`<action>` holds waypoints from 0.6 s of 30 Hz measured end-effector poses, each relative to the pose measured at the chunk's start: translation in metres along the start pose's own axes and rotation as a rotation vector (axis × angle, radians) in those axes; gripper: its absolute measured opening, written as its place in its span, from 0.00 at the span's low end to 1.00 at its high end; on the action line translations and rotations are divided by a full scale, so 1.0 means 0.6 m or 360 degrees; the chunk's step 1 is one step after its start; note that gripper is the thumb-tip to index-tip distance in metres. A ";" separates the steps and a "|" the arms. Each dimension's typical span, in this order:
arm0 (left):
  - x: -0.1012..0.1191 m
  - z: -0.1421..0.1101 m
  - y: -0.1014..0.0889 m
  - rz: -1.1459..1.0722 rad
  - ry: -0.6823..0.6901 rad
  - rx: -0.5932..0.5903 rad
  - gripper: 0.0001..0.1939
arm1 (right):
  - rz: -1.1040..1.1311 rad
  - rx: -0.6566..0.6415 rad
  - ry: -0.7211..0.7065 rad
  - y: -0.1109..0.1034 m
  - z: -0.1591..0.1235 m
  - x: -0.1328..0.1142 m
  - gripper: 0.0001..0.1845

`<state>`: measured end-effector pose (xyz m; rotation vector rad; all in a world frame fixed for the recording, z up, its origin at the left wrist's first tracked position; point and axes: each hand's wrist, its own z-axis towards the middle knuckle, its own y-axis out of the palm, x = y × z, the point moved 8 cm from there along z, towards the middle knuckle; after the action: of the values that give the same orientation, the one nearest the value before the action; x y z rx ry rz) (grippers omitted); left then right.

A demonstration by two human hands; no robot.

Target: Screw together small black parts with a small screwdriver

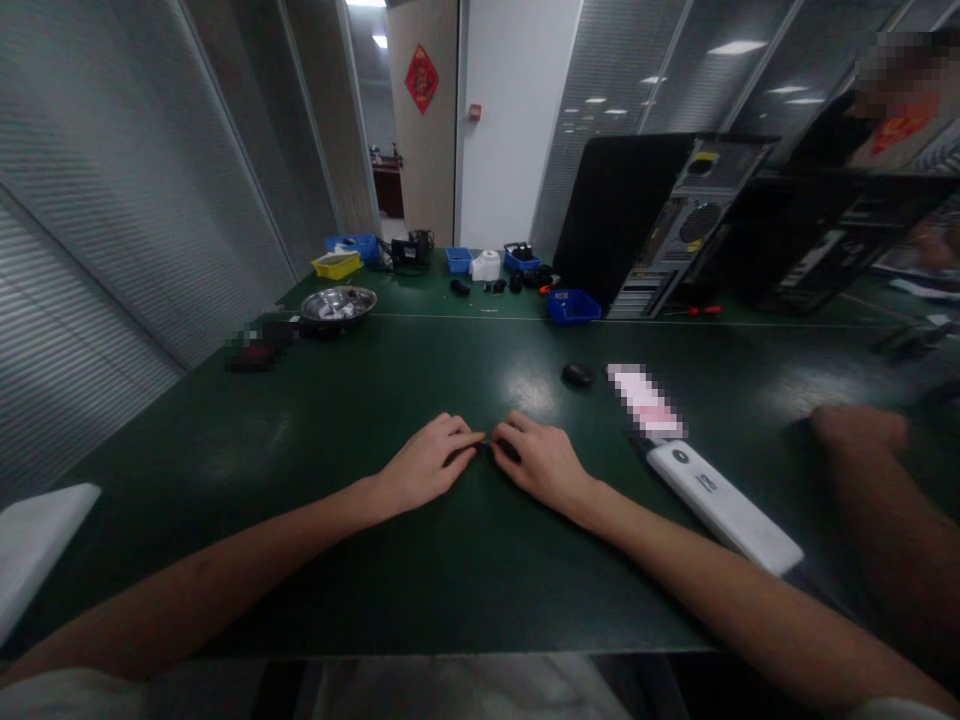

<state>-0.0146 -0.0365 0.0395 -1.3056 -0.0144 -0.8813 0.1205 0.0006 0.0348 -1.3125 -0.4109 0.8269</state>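
Observation:
Both my hands rest on the dark green table [300, 480], fingertips meeting at the middle. My left hand [427, 462] has its fingers curled and pinched toward a small dark object [486, 445] between the two hands. My right hand [541, 458] is curled the same way, its fingertips on that object. The object is too small and dark to name. A white flat device [724, 506] lies just right of my right forearm.
A black mouse-like lump [578, 374] lies beyond my right hand. Another person's forearm and fist [862, 430] rest at the right. Computer towers [660, 225] stand at the back right, with blue bins [573, 305], a yellow bin [336, 264] and a steel bowl [339, 303] farther back.

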 end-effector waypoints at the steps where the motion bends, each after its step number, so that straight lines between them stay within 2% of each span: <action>1: -0.001 -0.001 0.000 -0.0011 0.0017 -0.0008 0.19 | -0.0016 -0.0011 -0.0013 -0.003 -0.001 0.001 0.10; 5: -0.017 -0.005 -0.010 -0.0127 -0.0033 -0.0083 0.20 | -0.0004 -0.0067 -0.0029 -0.020 -0.005 0.013 0.10; 9: -0.018 -0.011 -0.024 -0.0179 -0.0007 -0.0189 0.14 | -0.0022 -0.0086 -0.0020 -0.033 -0.007 0.024 0.10; 13: -0.012 -0.017 -0.033 -0.0162 0.0061 -0.0152 0.11 | -0.0077 -0.0055 0.0011 -0.037 -0.006 0.034 0.10; 16: -0.007 -0.010 -0.028 -0.0104 0.0082 -0.0114 0.12 | -0.0072 -0.0037 0.0042 -0.034 -0.004 0.040 0.11; 18: 0.002 0.001 -0.016 -0.0036 0.0136 -0.0161 0.13 | -0.0058 -0.0033 0.0050 -0.029 -0.003 0.042 0.11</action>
<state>-0.0188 -0.0367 0.0481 -1.3627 0.0833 -0.9670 0.1434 0.0173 0.0462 -1.3317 -0.4185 0.7726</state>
